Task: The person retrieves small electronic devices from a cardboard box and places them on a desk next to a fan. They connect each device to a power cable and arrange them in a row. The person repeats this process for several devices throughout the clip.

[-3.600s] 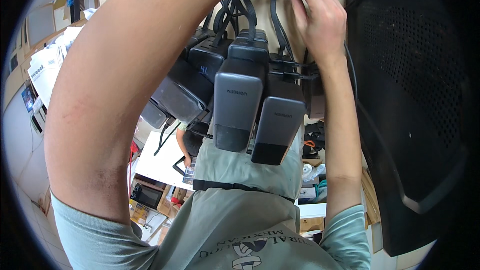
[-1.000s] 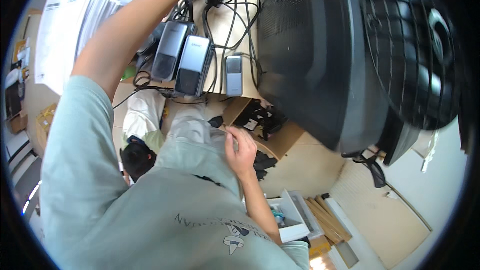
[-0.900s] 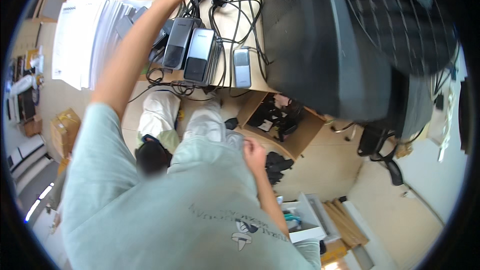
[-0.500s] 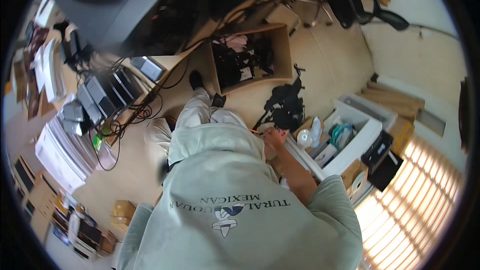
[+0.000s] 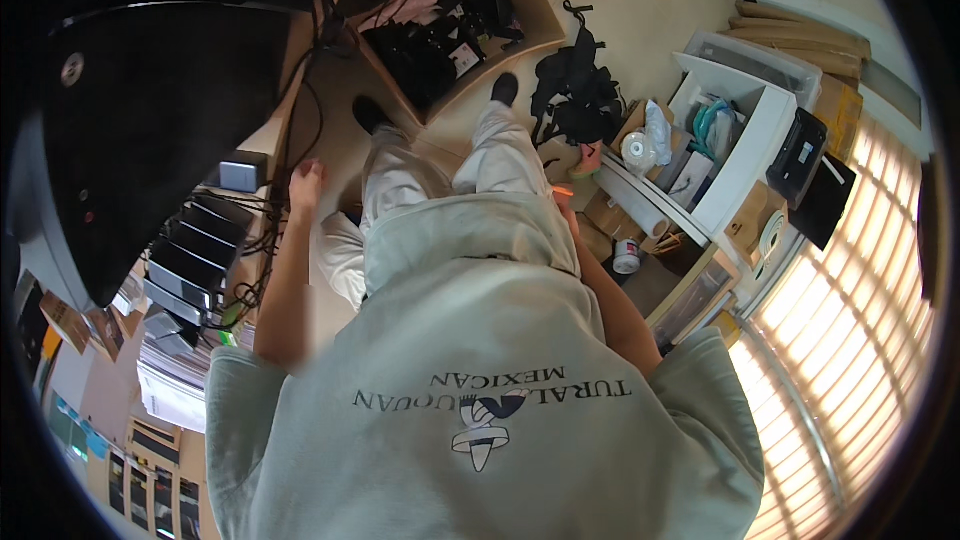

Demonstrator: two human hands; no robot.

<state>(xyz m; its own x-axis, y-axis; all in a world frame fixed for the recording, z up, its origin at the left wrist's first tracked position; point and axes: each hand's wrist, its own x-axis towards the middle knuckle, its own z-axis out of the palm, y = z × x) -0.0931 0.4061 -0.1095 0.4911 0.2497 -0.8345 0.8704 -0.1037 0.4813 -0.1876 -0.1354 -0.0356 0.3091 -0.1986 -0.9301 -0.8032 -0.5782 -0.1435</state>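
My left hand hangs at my left side with its fingers curled, near the dark cables by the desk. Nothing shows in it. At my right hip, my right hand is closed around a slim orange thing; its kind is too small to make out. Part of that hand is hidden by my light green shirt. Just beyond it lies a pinkish-orange object, beside a white drawer unit holding a clear-wrapped item and teal cords.
An open cardboard box of black gear stands ahead of my feet. Black straps lie on the floor beside it. At left are a large dark monitor and several black boxes. A white jar stands at right.
My left hand has come into view at my left side. The right hand has drawn back against my hip, with the orange thing still in it. The view has shifted and my feet have moved apart.
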